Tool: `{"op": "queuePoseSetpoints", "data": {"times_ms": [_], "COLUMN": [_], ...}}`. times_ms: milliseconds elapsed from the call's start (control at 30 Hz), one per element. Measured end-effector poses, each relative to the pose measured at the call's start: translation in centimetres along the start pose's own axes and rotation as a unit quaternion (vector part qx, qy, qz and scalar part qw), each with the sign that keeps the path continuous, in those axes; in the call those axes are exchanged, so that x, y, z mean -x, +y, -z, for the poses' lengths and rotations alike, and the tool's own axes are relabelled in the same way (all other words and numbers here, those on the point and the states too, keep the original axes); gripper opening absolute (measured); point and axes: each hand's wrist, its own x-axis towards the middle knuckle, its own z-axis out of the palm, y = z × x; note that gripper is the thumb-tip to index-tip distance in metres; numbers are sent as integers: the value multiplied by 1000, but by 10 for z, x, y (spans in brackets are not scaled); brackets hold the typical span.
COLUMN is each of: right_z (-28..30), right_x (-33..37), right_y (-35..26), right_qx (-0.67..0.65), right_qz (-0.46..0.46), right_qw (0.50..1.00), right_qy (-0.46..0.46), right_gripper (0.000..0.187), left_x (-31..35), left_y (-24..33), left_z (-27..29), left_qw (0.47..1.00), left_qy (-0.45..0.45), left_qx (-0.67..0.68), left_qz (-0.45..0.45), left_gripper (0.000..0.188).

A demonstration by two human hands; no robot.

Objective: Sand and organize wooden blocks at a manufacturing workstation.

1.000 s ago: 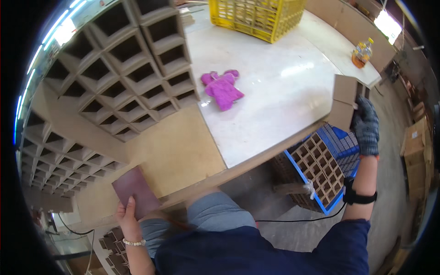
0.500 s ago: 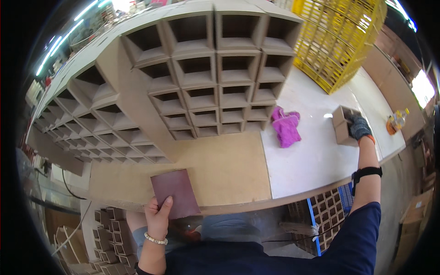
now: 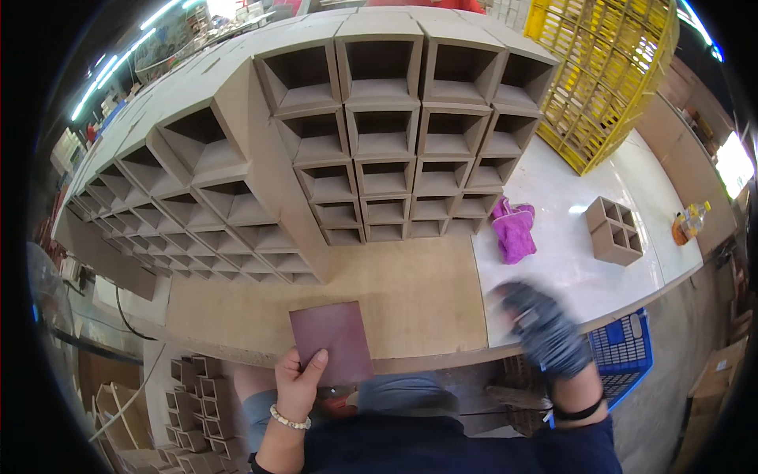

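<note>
A square maroon sheet [image 3: 332, 341] that looks like sandpaper is pinched at its lower left part by my bare left hand [image 3: 300, 379]. The thumb lies flat on top of it, just over the table's front edge. My right hand [image 3: 545, 328], in a dark grey glove, is smeared by motion above the white part of the table at the front; I cannot tell whether it holds anything. Farther right stands a small brown box unit [image 3: 614, 233] with several square openings, apart from that hand. A crumpled purple cloth [image 3: 515, 233] lies between the stacked boxes and this unit.
Stacked brown open-fronted boxes [image 3: 383, 118] rise across the back, with another stack [image 3: 197, 189] on the left. A yellow plastic crate [image 3: 596, 79] stands behind right, near a bottle of amber liquid [image 3: 688, 223]. Below the table edge sits a blue basket [image 3: 624, 347].
My right hand has let go of the small box unit and swung left and toward me. The sheet in my left hand sits slightly farther right in view, as the whole view has shifted.
</note>
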Motion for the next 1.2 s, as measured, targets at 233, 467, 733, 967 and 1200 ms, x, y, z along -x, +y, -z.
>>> {"op": "queuePoseSetpoints", "data": {"times_ms": [233, 467, 733, 967, 1200], "right_z": [-89, -108, -131, -160, -181], "right_x": [-17, -18, -62, -77, -49], "right_y": [-111, -120, -45, -116, -162], "right_qx": [-479, -484, -525, -511, -406], "right_qz": [-61, -275, -302, -246, -140], "right_qw": [855, 827, 787, 819, 892], "right_qy": [-190, -80, 116, 84, -140], "right_gripper": [40, 38, 37, 39, 41], "left_x": [20, 28, 52, 119, 106], "left_y": [43, 1, 7, 3, 35], "left_z": [-3, 12, 100, 233, 170], "left_qw": [973, 987, 997, 934, 998], "left_qy": [-149, -160, -32, 348, 14], "left_qx": [-78, 23, 60, 72, -20], "left_qz": [162, -16, -20, -33, -58], "left_gripper": [22, 18, 11, 18, 40]}}
